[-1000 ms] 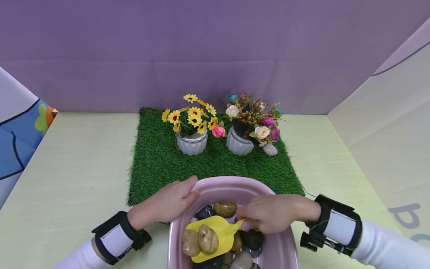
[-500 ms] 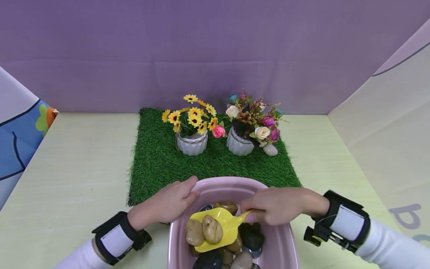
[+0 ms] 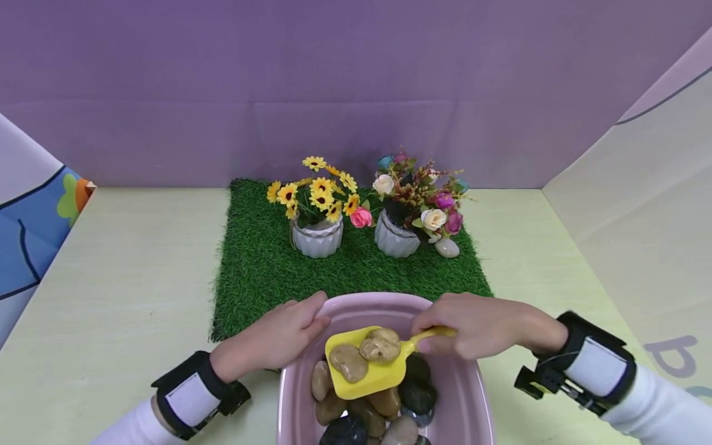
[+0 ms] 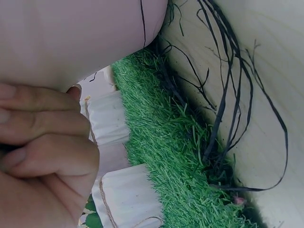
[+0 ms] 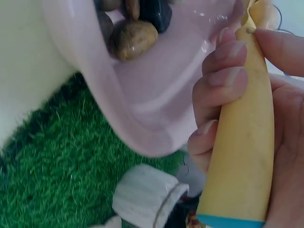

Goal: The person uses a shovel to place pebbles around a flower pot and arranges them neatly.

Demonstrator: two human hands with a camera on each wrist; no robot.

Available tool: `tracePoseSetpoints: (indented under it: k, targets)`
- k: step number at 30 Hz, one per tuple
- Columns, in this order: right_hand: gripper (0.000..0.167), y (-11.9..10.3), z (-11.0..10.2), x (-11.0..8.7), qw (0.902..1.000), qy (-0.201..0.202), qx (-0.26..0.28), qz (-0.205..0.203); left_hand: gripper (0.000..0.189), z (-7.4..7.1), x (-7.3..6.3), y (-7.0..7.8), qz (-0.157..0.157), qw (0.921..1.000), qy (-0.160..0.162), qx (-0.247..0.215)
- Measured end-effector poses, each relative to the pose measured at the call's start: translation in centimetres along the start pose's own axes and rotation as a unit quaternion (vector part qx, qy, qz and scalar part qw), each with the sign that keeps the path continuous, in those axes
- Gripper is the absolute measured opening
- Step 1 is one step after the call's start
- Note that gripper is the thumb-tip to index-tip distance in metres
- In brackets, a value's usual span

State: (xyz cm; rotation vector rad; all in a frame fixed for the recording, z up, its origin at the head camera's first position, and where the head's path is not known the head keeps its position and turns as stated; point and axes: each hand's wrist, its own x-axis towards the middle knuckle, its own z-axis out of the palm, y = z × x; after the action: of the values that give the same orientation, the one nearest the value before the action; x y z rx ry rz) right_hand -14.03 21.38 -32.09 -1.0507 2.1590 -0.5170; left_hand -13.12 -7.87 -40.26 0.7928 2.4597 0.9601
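My right hand (image 3: 473,324) grips the handle of a yellow toy shovel (image 3: 367,386). In the right wrist view its fingers curl round the thick yellow handle (image 5: 242,137), which ends in a blue band. Two tan stones, one at the left (image 3: 348,363) and one nearer the handle (image 3: 381,345), lie on the shovel's blade above the pink basin (image 3: 384,301). At the basin's far left rim, my left hand (image 3: 278,334) holds on; its curled fingers (image 4: 47,154) show against the basin wall in the left wrist view. More dark and brown stones (image 3: 417,395) lie inside.
Behind the basin lies a green artificial grass mat (image 3: 250,278). On it stand a white pot (image 3: 317,240) of yellow flowers and another white pot (image 3: 396,238) of mixed flowers, with a pale stone (image 3: 447,248) beside it. Dark loose strands (image 4: 237,95) trail from the mat's edge.
My right hand has lifted the shovel and moved it right and away from me, carrying both stones; they have shifted on the blade. The left hand stays on the rim.
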Motion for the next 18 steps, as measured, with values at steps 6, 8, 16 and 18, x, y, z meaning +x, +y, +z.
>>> tracePoseSetpoints:
  k: [6, 8, 16, 18]
  targets:
    - [0.013, 0.4, -1.1, -1.0, 0.9991, 0.033, -0.021, 0.013, 0.011, 0.0, 0.0, 0.0, 0.0, 1.0, 0.003, 0.0]
    - [0.013, 0.5, -1.6, -1.4, 0.9984, 0.045, -0.029, 0.018, 0.011, 0.0, 0.0, 0.0, -0.001, 1.0, 0.005, 0.001]
    - [0.013, 1.0, -3.5, -2.5, 0.9943, 0.089, -0.057, 0.018, 0.012, 0.1, -0.1, 0.0, 0.001, 1.0, 0.006, -0.004]
    - [0.014, 1.1, -3.8, -2.7, 0.9936, 0.093, -0.059, 0.025, 0.013, 0.1, -0.1, 0.0, 0.0, 1.0, 0.005, -0.007]
